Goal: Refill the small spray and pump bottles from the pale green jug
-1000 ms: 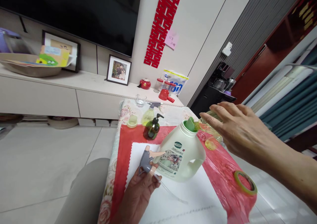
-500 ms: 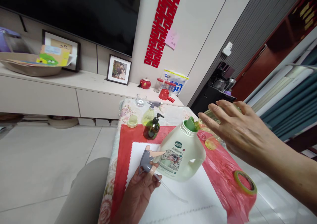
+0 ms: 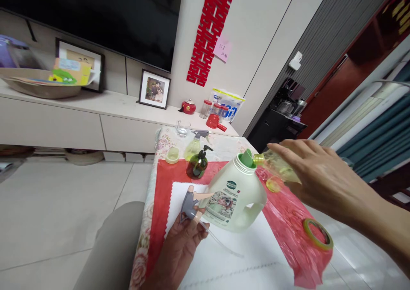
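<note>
My left hand point(image 3: 184, 243) is closed around a grey and peach trigger spray head point(image 3: 189, 204), whose thin clear tube point(image 3: 224, 246) hangs down to the right over the white sheet. Just behind it a large pale green detergent jug point(image 3: 235, 196) stands upright, its mouth uncapped with a green spout point(image 3: 246, 158) inside. My right hand point(image 3: 310, 166) grips a clear, yellowish spray bottle point(image 3: 277, 164) from above. The bottle lies nearly level, its neck at the jug's mouth; whether liquid runs out I cannot make out.
A dark green pump bottle point(image 3: 197, 165), another spray bottle point(image 3: 192, 148) and a pale green cap point(image 3: 172, 155) stand behind the jug. Tape point(image 3: 318, 234) lies on the red covering point(image 3: 278, 213) at right. A glass cup point(image 3: 183, 128) sits at the table's far end, before a low cabinet point(image 3: 128, 132).
My right hand has turned and drawn slightly right, with its fingers now more curled around the bottle. The bottle shows more clearly. My left hand holds the spray head nearly still.
</note>
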Available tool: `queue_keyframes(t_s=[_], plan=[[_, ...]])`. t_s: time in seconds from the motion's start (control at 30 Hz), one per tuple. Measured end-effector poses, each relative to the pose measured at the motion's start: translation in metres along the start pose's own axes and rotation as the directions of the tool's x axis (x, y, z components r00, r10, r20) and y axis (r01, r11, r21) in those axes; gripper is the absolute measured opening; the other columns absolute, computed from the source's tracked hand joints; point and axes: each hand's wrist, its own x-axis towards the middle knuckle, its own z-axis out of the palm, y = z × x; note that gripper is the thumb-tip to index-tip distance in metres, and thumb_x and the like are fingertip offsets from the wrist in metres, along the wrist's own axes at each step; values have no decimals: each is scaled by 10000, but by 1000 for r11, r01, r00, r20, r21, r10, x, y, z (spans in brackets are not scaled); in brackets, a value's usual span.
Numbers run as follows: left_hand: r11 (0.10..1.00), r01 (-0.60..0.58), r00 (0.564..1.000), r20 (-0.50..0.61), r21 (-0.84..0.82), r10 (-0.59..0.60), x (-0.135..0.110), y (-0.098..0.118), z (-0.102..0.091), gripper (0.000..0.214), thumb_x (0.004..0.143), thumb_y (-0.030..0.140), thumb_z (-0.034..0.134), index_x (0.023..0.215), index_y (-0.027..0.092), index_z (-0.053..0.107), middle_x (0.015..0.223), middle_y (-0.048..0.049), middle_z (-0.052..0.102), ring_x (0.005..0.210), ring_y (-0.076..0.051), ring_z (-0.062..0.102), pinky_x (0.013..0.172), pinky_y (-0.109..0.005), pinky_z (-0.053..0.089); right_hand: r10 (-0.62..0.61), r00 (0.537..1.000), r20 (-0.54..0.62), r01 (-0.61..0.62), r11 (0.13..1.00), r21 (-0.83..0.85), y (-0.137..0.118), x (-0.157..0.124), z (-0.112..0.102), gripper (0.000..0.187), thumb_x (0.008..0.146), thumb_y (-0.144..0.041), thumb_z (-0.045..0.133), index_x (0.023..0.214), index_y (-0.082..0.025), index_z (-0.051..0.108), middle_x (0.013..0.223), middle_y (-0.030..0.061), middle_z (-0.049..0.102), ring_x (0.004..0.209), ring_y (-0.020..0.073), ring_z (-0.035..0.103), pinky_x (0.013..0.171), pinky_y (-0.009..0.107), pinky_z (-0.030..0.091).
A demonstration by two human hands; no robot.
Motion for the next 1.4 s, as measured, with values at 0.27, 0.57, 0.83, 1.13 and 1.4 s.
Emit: queue_keyframes(t_s=[0.27,0.57,0.83,1.13,1.4], plan=[[995,-100,994,-36,-3,100,-4,28,2,394,664,220,926,956,185,664,1092,-60,742,760,-158,714,714,-288,595,59,998,32,-67,915,397,-44,-84,14,560,1038,-449,436,1550,-235,354,1477,21,414,1256,222,492,886,361,500],[962,-268,963,6,44,268,-13,55,14,179,824,171,799,903,170,639,1091,-50,735,803,-147,720,741,-280,604,60,968,243,-179,844,506,-113,-127,64,672,900,-203,461,1545,-265,282,1451,73,399,1256,262,436,967,456,498],[957,-242,970,40,162,239,-24,41,29,369,703,220,902,976,177,657,1043,-43,732,761,-154,722,693,-277,615,95,978,187,-193,754,628,-136,-126,73,691,865,-208,450,1537,-270,302,1447,83,397,1257,270,433,981,468,490],[893,-240,967,173,381,187,-39,2,29,269,783,283,854,1016,228,732,1030,0,747,901,-120,678,837,-238,536,162,974,156,-223,602,767,-165,-113,76,697,926,-305,484,1577,-298,237,1462,33,386,1291,212,416,1012,374,491],[893,-226,962,231,389,143,-39,2,28,281,774,314,862,1016,236,745,975,-3,770,949,-159,676,927,-301,500,198,956,218,-288,479,829,-178,-113,81,760,898,-331,576,1572,-329,224,1488,-6,369,1353,192,373,1119,346,417]])
